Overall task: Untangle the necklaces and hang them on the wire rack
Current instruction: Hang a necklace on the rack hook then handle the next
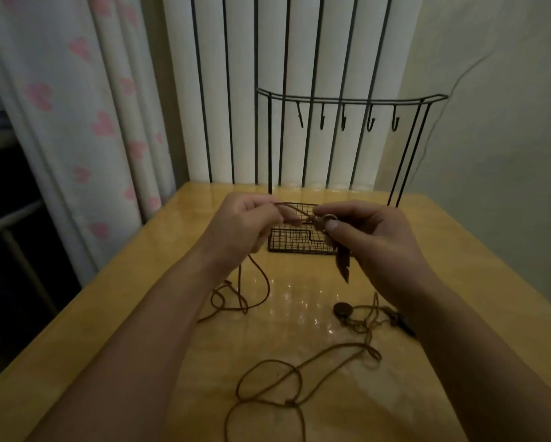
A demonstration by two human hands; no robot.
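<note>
A: Any brand or writing to read?

B: None that I can make out. The light is dim and the picture soft.

A: What is being held?

B: A thin brown cord necklace [294,212]. The left hand [245,224] pinches its cord, fingers [288,218] curled together on it. The right hand [373,237] pinches the end with a small metal ring and a dark feather-shaped pendant [342,266], which hangs down.

A: And where is that?

B: Raised above the glossy yellow wood-look desk [140,314], in front of the wire rack's grid base. The slack cord drops from the left hand into loops on the desk.

A: The rack?

B: A black wire rack [347,98] stands at the far end, its curved top rail carrying five bare hooks.

A: The other necklaces?

B: A tangled pile of cords [360,323] with a round dark pendant [342,309] lies under the right wrist, and its long loops run toward the near edge.
</note>
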